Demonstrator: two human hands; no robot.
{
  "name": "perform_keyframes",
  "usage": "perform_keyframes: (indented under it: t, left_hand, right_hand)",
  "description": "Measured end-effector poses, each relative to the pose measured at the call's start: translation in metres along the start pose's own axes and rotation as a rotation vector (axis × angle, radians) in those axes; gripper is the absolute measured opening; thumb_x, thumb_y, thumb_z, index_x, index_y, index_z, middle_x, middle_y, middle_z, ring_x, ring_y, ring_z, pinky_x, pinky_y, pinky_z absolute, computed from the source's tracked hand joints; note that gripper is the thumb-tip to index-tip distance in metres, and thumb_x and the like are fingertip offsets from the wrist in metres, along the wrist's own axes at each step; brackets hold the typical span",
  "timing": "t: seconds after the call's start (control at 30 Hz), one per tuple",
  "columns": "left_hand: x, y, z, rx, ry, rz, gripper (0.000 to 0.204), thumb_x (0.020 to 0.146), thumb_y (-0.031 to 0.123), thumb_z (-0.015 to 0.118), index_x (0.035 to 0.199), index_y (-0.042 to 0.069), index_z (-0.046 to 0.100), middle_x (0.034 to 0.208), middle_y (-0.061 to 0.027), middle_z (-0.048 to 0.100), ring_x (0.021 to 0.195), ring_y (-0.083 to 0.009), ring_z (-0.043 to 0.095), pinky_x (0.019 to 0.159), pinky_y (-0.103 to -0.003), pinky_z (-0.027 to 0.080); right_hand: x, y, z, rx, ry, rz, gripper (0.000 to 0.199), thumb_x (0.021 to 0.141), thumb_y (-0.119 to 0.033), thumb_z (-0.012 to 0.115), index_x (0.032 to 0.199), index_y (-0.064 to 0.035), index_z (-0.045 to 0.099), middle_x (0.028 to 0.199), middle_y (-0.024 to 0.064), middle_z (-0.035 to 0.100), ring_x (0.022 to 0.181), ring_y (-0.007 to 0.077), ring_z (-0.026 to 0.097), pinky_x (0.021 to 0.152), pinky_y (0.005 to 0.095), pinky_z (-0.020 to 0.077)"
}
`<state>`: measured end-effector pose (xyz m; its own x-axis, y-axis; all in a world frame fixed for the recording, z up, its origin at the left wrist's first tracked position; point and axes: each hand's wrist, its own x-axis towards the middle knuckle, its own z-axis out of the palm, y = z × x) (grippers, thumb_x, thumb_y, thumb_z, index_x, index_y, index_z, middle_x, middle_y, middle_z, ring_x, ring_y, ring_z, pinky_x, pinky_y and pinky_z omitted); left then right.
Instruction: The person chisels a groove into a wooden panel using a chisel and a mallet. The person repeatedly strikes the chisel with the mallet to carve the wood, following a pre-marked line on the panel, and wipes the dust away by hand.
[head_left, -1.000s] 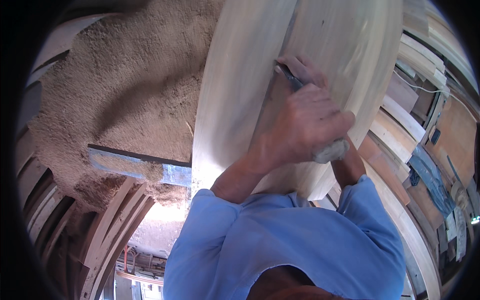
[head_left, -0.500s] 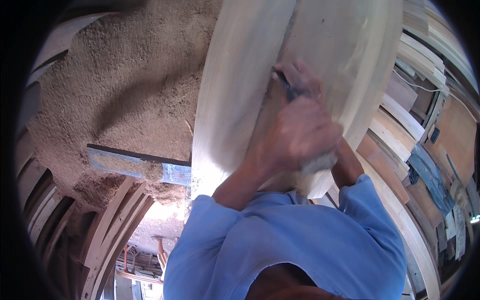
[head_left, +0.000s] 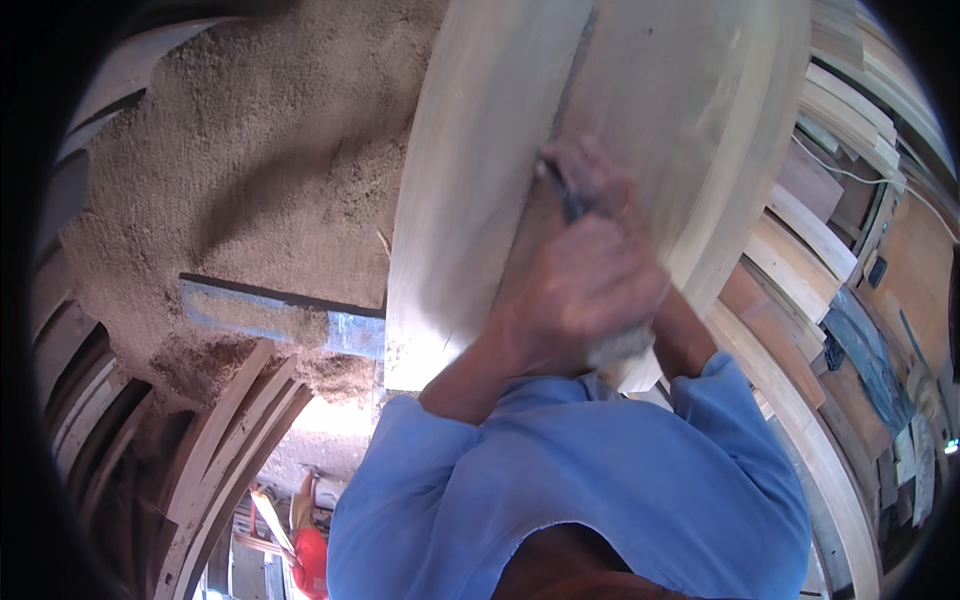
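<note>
Both my hands are together on a hand tool (head_left: 575, 206), over a wide pale wooden board (head_left: 455, 190). Motion blur hides the tool's exact kind; a dark end shows in front and a pale grey blocky part at the back. My left hand (head_left: 592, 285) is closed around its rear, nearer my body. Farther forward, my right hand (head_left: 600, 175) is closed by the dark end, its forearm passing partly behind the left hand. Along the board runs a dark lengthwise seam (head_left: 560, 100), close to the tool's left side.
Sawdust (head_left: 260, 150) covers the ground at left, where a blue-sided plank (head_left: 260, 308) juts from the board's edge. Curved timbers (head_left: 215, 470) stand at lower left. At right are stacked boards (head_left: 800, 250) and a pale cable (head_left: 850, 178). A person in red (head_left: 311, 562) is in the background.
My hands and the tool have shifted slightly back toward my body and to the left, both still closed on it. At lower left, a person's red clothing has come into view.
</note>
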<state>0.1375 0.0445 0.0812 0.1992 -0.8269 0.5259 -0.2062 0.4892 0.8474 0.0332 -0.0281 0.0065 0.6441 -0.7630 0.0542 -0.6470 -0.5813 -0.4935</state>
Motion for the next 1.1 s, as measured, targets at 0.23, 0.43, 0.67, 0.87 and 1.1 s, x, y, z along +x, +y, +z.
perform_keyframes:
  t: [0.23, 0.43, 0.67, 0.87, 1.1]
  left_hand:
    - [0.008, 0.014, -0.002, -0.009, 0.142, -0.148, 0.021, 0.076, 0.011, 0.076, 0.093, 0.001, 0.069, 0.071, -0.0045, 0.062, 0.062, -0.0219, 0.061, 0.063, -0.035, 0.047]
    - [-0.005, -0.004, -0.003, -0.005, -0.049, 0.025, 0.028, 0.071, 0.016, 0.080, 0.092, 0.002, 0.067, 0.073, -0.0045, 0.062, 0.062, -0.0233, 0.059, 0.062, -0.037, 0.046]
    - [-0.055, 0.071, -0.013, -0.011, -0.105, -0.339, 0.047, 0.065, 0.029, 0.087, 0.098, 0.002, 0.066, 0.086, -0.0078, 0.065, 0.080, -0.0259, 0.063, 0.073, -0.042, 0.046]
    - [-0.098, 0.006, -0.043, 0.850, -0.431, -0.780, 0.138, 0.069, 0.070, 0.082, 0.163, 0.007, 0.004, 0.165, -0.0337, 0.004, 0.153, -0.0531, -0.002, 0.118, -0.070, 0.001]
    - [-0.094, -0.044, -0.060, 1.078, -0.521, -0.782, 0.129, 0.071, 0.069, 0.079, 0.166, 0.020, 0.006, 0.166, -0.0345, -0.005, 0.152, -0.0556, -0.008, 0.120, -0.069, 0.000]
  right_hand:
    - [-0.018, 0.003, 0.003, 0.156, -0.116, -0.070, 0.015, 0.090, -0.021, 0.071, 0.104, -0.0170, 0.067, 0.086, 0.0089, 0.058, 0.080, 0.0290, 0.065, 0.064, 0.0446, 0.0547]
    - [-0.001, 0.000, 0.004, 0.032, -0.033, -0.003, 0.018, 0.089, -0.018, 0.067, 0.106, -0.0143, 0.067, 0.093, 0.0070, 0.062, 0.080, 0.0295, 0.064, 0.065, 0.0435, 0.0549]
    - [-0.106, -0.051, 0.002, 0.249, -0.441, 0.092, 0.021, 0.086, -0.014, 0.069, 0.106, -0.0120, 0.067, 0.096, 0.0057, 0.064, 0.076, 0.0273, 0.066, 0.063, 0.0364, 0.0552]
    - [-0.114, -0.009, -0.049, 0.369, -0.070, 0.282, 0.015, 0.096, -0.017, 0.067, 0.104, -0.0056, 0.074, 0.092, 0.0130, 0.069, 0.081, 0.0306, 0.068, 0.076, 0.0400, 0.0540]
    - [-0.118, 0.026, -0.078, 0.246, -0.003, 0.346, 0.017, 0.096, -0.017, 0.068, 0.105, -0.0035, 0.074, 0.092, 0.0138, 0.071, 0.085, 0.0295, 0.069, 0.079, 0.0375, 0.0530]
